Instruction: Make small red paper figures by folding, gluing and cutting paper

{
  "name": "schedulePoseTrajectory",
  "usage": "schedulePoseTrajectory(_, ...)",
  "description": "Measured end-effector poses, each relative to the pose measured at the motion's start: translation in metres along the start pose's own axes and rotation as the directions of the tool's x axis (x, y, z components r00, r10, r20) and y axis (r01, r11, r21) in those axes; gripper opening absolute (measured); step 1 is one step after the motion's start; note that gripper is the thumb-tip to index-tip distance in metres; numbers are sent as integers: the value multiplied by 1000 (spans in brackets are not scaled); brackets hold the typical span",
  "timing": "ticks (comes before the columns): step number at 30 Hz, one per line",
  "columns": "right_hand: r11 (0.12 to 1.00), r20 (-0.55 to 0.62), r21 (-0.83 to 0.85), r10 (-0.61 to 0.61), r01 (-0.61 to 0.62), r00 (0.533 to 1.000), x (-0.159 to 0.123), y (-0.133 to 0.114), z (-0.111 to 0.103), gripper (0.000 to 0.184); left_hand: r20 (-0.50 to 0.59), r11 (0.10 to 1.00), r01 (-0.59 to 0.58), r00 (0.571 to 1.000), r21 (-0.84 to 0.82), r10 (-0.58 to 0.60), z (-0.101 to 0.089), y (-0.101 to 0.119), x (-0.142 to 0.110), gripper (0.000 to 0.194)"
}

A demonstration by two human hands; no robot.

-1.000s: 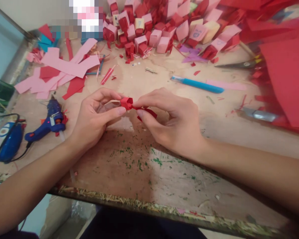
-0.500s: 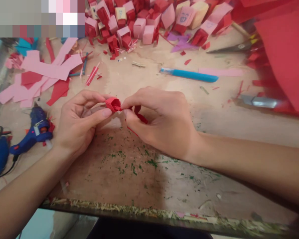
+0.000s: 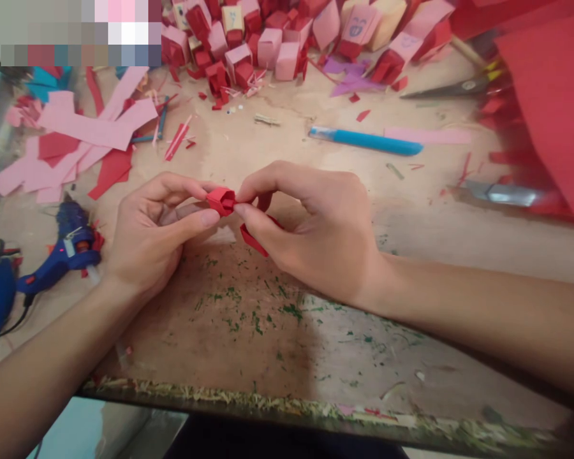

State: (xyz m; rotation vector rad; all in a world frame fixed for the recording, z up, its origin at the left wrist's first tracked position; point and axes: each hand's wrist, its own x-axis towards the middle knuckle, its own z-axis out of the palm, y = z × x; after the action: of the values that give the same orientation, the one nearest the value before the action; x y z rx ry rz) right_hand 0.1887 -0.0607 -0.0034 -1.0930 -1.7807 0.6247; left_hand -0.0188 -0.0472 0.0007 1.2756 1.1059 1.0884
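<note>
A small folded red paper box (image 3: 220, 200) is pinched between the thumb and fingers of my left hand (image 3: 157, 229), its hollow end turned to the right. The thumb and index finger of my right hand (image 3: 316, 229) are pressed together at the rim of that hollow end. Whether they grip the box's edge or a small bit inside it is hard to make out. Below the right thumb, a second red paper piece (image 3: 253, 240) shows, partly hidden by the hand; I cannot tell if it is held in the palm or lies on the table.
Folded pink and red paper boxes (image 3: 269, 48) pile up at the back. Pink paper strips (image 3: 90, 129) and a blue glue gun (image 3: 71, 239) lie left. A blue pen (image 3: 368, 141), scissors (image 3: 454, 87), a cutter (image 3: 502, 193) and red sheets (image 3: 550, 115) lie right.
The red box has shifted slightly right and turned a little, its opening showing more clearly. Both hands keep nearly the same place and pinch.
</note>
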Motion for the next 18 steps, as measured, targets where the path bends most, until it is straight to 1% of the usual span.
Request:
schedulePoseTrajectory(3,999,18,37,39,-40,999,2,0,1,15,1,999,-21,1000,-37,21,0,-2,1,22)
schedulePoseTrajectory(6,990,54,101,90,-96,994,4,0,1,12,-27,993,-60,998,-101,57,0,-6,3,24)
schedulePoseTrajectory(8,986,70,125,99,-108,993,5,0,1,11,-37,988,-70,997,-138,65,1,-7,5,24)
schedulePoseTrajectory(10,988,77,129,71,-81,994,4,-1,1,11,-37,983,-60,998,-171,55,1,-8,6,22)
schedulePoseTrajectory(13,992,80,121,8,-18,997,3,1,2,16,-39,977,-27,999,-210,19,0,-6,6,19)
schedulePoseTrajectory(16,992,45,125,4,-10,999,3,4,4,22,-38,974,-14,999,-224,5,-1,-4,5,20)
schedulePoseTrajectory(18,990,31,141,9,-13,999,4,6,5,22,-29,974,-19,999,-225,13,-1,-4,5,19)
